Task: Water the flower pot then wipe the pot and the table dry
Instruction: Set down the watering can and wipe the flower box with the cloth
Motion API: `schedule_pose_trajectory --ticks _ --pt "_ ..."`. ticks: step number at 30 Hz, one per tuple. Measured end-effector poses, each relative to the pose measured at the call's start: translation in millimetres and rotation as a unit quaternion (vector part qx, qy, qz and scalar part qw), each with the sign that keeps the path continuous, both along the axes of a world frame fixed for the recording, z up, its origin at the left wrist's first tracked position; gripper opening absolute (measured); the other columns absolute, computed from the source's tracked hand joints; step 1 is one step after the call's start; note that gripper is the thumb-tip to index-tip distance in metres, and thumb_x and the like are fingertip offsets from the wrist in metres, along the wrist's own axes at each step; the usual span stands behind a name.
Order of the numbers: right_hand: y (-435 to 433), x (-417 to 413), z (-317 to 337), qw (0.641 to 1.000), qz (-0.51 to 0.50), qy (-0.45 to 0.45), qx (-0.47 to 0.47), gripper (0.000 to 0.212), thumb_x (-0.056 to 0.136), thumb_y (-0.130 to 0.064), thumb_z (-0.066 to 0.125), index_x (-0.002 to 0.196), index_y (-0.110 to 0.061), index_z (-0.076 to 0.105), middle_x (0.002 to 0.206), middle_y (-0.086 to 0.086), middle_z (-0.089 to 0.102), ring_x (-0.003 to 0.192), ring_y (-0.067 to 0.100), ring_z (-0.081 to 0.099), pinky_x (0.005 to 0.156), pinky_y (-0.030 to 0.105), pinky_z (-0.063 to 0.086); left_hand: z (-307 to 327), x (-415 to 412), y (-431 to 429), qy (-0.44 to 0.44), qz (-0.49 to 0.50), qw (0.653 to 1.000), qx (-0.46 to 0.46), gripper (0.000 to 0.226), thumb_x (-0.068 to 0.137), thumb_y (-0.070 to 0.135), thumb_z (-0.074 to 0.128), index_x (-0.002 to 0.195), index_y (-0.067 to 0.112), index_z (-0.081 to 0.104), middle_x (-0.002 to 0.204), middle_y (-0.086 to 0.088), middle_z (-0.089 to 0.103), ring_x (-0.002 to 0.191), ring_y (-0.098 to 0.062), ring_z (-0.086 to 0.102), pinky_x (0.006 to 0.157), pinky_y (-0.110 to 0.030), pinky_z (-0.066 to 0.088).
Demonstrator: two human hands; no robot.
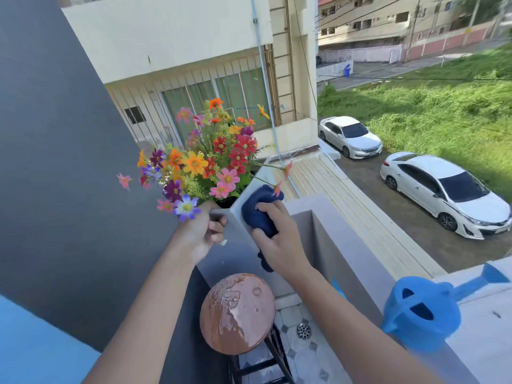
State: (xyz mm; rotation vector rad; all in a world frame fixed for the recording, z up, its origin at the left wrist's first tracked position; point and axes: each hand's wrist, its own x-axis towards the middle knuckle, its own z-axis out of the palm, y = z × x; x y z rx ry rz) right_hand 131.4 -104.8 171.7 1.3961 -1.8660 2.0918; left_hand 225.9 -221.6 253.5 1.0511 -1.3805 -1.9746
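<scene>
A tall square grey flower pot [243, 234] full of colourful flowers [205, 162] is lifted above the small round table [238, 314]. My left hand [205, 231] grips the pot's near corner at the rim. My right hand [279, 236] presses a dark blue cloth [259, 209] flat against the pot's right side. The round brown table top is wet, with a sheen of water and droplets across it. A blue watering can [421, 311] stands on the balcony ledge at the right.
A dark grey wall [55, 162] rises on the left. The grey balcony parapet [346, 245] runs on the right, with a street and parked cars far below. Under the table lie a tiled floor and a drain [303, 330].
</scene>
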Motion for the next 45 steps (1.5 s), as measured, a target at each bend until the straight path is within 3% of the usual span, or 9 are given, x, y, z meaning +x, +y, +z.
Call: schedule_pose_trajectory --ticks 10,13,15,19,23,27,32,38,45 --pt "-13.2 -44.1 21.3 0.994 -0.092 -0.049 -0.021 0.032 0.09 -0.003 0.061 0.121 -0.009 0.059 0.112 0.008 0.058 0.096 -0.015 0.05 0.083 0.011 0.038 -3.1 -1.4 8.5 -0.007 -0.047 0.998 -0.034 0.023 0.094 0.005 0.039 0.072 0.011 0.045 0.056 -0.008 0.047 0.031 -0.005 0.03 0.032 -0.016 0.02" --pt "-15.7 -70.4 26.9 0.988 -0.102 -0.113 0.0 0.033 0.095 -0.01 0.06 0.128 -0.012 0.056 0.12 0.009 0.06 0.103 -0.006 0.054 0.088 0.015 0.041 -8.3 2.1 9.9 -0.02 -0.065 0.997 -0.027 0.025 0.095 0.004 0.038 0.072 0.01 0.045 0.057 -0.008 0.047 0.031 -0.005 0.03 0.032 -0.016 0.021" --pt "-16.6 -80.3 28.1 0.987 -0.11 -0.111 0.026 0.037 0.094 -0.006 0.059 0.131 -0.009 0.055 0.128 0.008 0.058 0.113 0.014 0.055 0.096 0.026 0.043 -11.0 2.6 10.3 -0.023 -0.067 0.997 -0.016 0.024 0.095 0.006 0.039 0.072 0.01 0.045 0.053 -0.007 0.048 0.03 -0.005 0.03 0.031 -0.016 0.021" --pt "-12.9 -77.1 33.4 0.987 -0.11 -0.114 0.036 0.021 0.091 -0.005 0.054 0.112 -0.002 0.058 0.1 0.003 0.056 0.091 0.021 0.054 0.076 0.027 0.038 -13.5 -1.2 10.9 -0.023 -0.064 0.998 -0.007 0.026 0.095 0.006 0.039 0.07 0.01 0.045 0.05 -0.006 0.048 0.029 -0.005 0.03 0.03 -0.015 0.022" --pt "-7.2 -45.5 26.9 0.991 -0.045 -0.114 0.044 0.01 0.09 -0.005 0.054 0.092 -0.015 0.055 0.08 -0.003 0.05 0.069 0.007 0.046 0.064 0.024 0.034 -14.4 -6.5 6.6 -0.009 -0.048 0.999 0.012 0.026 0.094 0.006 0.039 0.069 0.011 0.043 0.051 -0.005 0.047 0.029 -0.004 0.03 0.03 -0.014 0.019" --pt "-4.5 -11.0 1.1 0.998 0.014 -0.01 0.058 0.026 0.083 -0.008 0.055 0.108 -0.01 0.057 0.103 0.002 0.052 0.086 0.01 0.048 0.076 0.015 0.036 -17.6 -12.4 -2.6 0.014 -0.009 0.999 0.047 0.026 0.094 0.007 0.037 0.069 0.012 0.041 0.046 -0.005 0.049 0.027 -0.002 0.031 0.027 -0.012 0.018" --pt "6.1 -8.3 -36.1 0.997 0.018 0.038 0.063 0.026 0.077 -0.008 0.056 0.1 -0.019 0.053 0.097 -0.004 0.047 0.083 0.02 0.047 0.071 0.024 0.036 -19.9 -8.2 -6.9 0.016 -0.019 0.999 0.038 0.028 0.095 0.003 0.034 0.069 0.01 0.042 0.052 -0.008 0.047 0.028 -0.002 0.031 0.028 -0.012 0.019" --pt "14.3 -7.0 -59.6 0.993 0.018 0.033 0.114 0.028 0.078 -0.006 0.058 0.097 -0.024 0.05 0.096 0.0 0.049 0.082 0.019 0.048 0.07 0.03 0.038 -22.7 -5.7 -12.7 0.021 -0.017 0.999 0.023 0.028 0.096 0.002 0.031 0.072 0.009 0.043 0.055 -0.009 0.047 0.028 -0.003 0.032 0.029 -0.012 0.02" --pt "-2.5 -14.4 -21.1 0.998 -0.005 -0.02 0.061 0.034 0.091 -0.017 0.061 0.123 -0.007 0.056 0.116 0.004 0.055 0.099 0.008 0.052 0.083 0.013 0.037 -23.5 -7.8 -1.9 -0.014 -0.029 0.998 -0.061 0.018 0.097 0.001 0.034 0.087 0.002 0.049 0.061 -0.01 0.044 0.038 -0.01 0.042 0.032 -0.013 0.022"
